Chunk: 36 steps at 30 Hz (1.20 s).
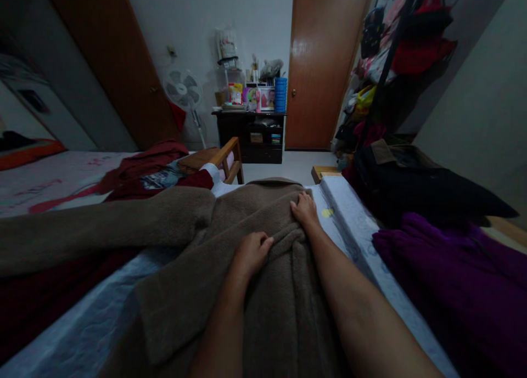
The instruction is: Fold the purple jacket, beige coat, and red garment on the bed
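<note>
A brown fleecy coat (263,213) lies spread over the bed, one sleeve (164,216) stretched out to the left. One front panel (185,290) is laid across the body of the coat at a slant. My left hand (250,253) rests on the middle of this panel, its fingers loosely bent and the thumb apart. Farther up, near the coat's right shoulder, my right hand (305,209) lies on the cloth with fingers apart. Between and below the hands the fabric gathers into folds. The undersides of both hands are hidden.
Purple cloth (453,295) and a dark garment pile (424,175) sit at the right. Dark red clothes (144,169) lie to the left, near a wooden chair (230,161). Behind stand a fan (185,92), a black cabinet (249,139) and a door (325,71).
</note>
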Motion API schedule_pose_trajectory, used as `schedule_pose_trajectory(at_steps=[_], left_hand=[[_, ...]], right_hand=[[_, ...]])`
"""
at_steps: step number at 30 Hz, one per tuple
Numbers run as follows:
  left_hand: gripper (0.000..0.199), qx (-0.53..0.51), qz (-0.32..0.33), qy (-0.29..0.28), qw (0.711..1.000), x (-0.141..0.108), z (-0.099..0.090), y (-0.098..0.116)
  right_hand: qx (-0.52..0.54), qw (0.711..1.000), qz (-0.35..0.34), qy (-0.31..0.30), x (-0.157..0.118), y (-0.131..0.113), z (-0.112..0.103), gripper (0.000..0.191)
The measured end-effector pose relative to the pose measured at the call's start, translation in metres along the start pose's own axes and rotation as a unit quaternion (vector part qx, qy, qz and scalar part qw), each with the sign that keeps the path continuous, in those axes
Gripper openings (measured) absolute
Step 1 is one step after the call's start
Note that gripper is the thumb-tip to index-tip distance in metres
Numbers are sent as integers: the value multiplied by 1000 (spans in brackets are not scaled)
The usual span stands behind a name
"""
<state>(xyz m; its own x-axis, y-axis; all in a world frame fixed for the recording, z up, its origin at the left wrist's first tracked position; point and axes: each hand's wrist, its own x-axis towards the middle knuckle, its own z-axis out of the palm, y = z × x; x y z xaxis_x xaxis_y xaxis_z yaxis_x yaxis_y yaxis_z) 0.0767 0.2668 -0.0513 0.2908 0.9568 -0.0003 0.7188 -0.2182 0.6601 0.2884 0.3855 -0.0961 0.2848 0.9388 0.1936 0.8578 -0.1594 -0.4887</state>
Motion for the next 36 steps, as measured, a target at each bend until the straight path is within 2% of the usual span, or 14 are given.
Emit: schedule_pose_trajectory(at_steps=[5,12,14,17,19,21,23,29,36], left_hand=[[32,-23,4,-1,1000,1,-3,-5],[29,2,12,5,1000,1,0,-4],[27,37,3,15,999,1,0,-1],[27,95,-9,55,994,2,1,4],[28,119,-4,88,989,3,1,5],[28,126,4,112,986,3,2,4],[28,110,7,119,987,3,3,2],[32,39,-22,64,997,3,7,-5],[33,-12,-26,106,994,3,18,-17]], right_hand=[[66,997,38,26,-14,-1,-14,41],[46,995,90,-23,-63,-5,-36,24],[26,994,95,-45,-82,-11,-40,27],[-5,994,89,-59,-111,-22,-40,42],[-13,995,86,-44,-127,-29,-37,50],[-18,996,88,-17,-136,-33,-33,49],[-22,996,87,9,-141,-34,-30,45],[-9,995,96,38,-140,-32,-30,34],[-9,997,76,13,-134,-26,-34,30]])
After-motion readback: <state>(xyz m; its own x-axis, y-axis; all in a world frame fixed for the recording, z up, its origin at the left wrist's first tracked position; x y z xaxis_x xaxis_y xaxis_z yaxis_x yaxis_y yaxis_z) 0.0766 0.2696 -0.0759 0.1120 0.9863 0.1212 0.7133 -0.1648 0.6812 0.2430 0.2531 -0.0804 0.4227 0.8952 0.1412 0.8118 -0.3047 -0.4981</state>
